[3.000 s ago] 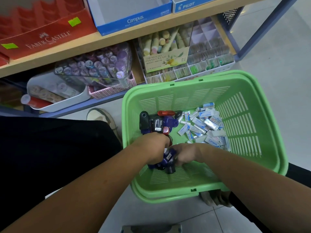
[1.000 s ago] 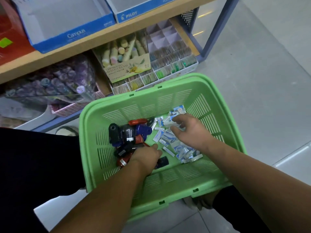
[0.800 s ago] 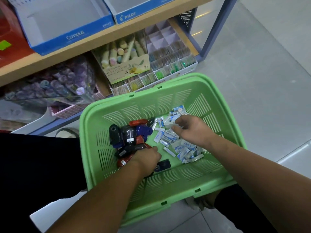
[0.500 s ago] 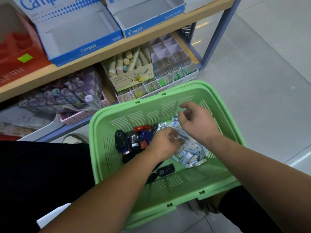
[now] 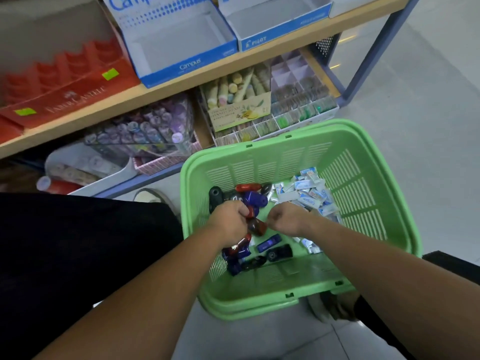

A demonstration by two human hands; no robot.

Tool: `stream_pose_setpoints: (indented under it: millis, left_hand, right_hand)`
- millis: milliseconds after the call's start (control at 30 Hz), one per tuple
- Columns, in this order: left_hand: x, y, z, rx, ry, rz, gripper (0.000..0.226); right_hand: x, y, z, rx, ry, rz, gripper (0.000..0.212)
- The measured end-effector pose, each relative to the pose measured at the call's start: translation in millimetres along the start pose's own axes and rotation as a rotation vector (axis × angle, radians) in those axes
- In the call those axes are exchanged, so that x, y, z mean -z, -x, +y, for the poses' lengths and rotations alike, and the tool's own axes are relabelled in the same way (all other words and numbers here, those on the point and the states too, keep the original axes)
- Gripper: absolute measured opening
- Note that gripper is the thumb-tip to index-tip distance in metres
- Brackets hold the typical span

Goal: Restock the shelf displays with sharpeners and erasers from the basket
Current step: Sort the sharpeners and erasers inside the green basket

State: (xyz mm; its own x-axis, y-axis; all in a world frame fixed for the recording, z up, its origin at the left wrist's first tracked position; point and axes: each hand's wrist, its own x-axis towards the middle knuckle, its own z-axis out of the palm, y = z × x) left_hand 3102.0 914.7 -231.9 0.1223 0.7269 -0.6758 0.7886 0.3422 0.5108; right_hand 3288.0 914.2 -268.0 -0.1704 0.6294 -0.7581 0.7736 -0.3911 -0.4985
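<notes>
We read "Campus" on the blue display box [image 5: 181, 71]; right of it, "PILOT" on a second blue box [image 5: 280, 32]; left of it, "FABER-CASTELL" on the red display box [image 5: 72, 97].

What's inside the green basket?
In the basket: sharpeners at left, wrapped erasers at right. The left hand grips sharpeners; whatever lies under the right hand is hidden.

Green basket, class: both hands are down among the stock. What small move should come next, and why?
Probably the right hand should pick up the loose blue sharpener lying close by it. The left hand grips a bunch of sharpeners, several more lie loose on the basket floor, and the shelf's Campus box stands empty.
</notes>
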Motion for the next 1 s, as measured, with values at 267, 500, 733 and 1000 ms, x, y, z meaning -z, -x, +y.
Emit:
stream_pose_setpoints:
  millis: [267, 500, 733, 1000]
  left_hand:
    - [-2.2, 13.8, 4.8, 0.064, -0.269, -0.041, 0.032]
    - [-51.8, 27.9, -8.2, 0.163, 0.035, 0.232, 0.029]
    - [-43.4, 24.8, -2.0, 0.210, 0.357, 0.168, 0.044]
    - [19.4, 27.6, 30.0, 0.024, 0.181, 0.025, 0.022]
  right_hand:
    - [-25.9, -7.4, -2.9, 0.019, 0.200, -0.167, 0.017]
    - [-20.5, -12.1, -5.1, 0.011, -0.011, -0.031, 0.016]
    - [-12.4, 8.0, 10.5, -0.075, -0.103, -0.152, 0.017]
    - [-11.7, 3.9, -8.7, 0.124, 0.272, 0.030, 0.016]
